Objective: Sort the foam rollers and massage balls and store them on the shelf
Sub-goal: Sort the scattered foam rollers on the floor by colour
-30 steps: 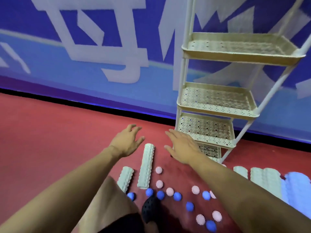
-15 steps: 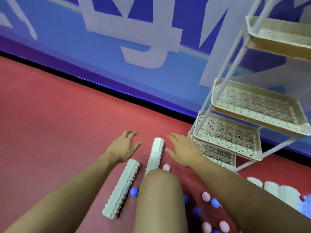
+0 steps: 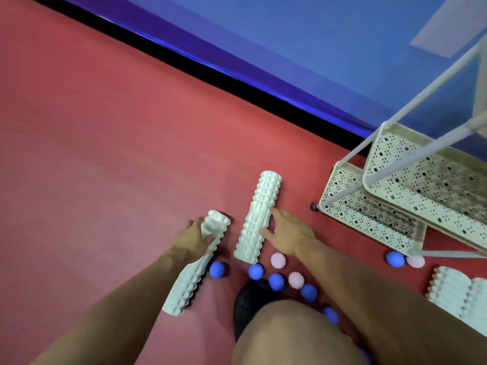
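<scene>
Two pale ridged foam rollers lie on the red floor. My left hand [image 3: 196,237] grips the left roller [image 3: 192,275] near its far end. My right hand [image 3: 287,233] touches the right side of the right roller [image 3: 257,217] with thumb and straight fingers. Spiky massage balls lie scattered just behind the rollers: blue ones [image 3: 217,270] and pink ones [image 3: 278,260]. The cream perforated shelf [image 3: 342,169] stands at the right, and the trays I can see hold nothing.
More pale rollers [image 3: 448,293] lie at the right edge. A blue ball [image 3: 395,258] and a pink ball [image 3: 415,261] sit by the shelf's foot. My bare knee [image 3: 290,338] and black shoe [image 3: 250,301] cover part of the balls. A blue wall runs behind the floor.
My view has dropped lower and nearer the floor. My left hand has closed round the left roller, and my right hand has come onto the right roller's side.
</scene>
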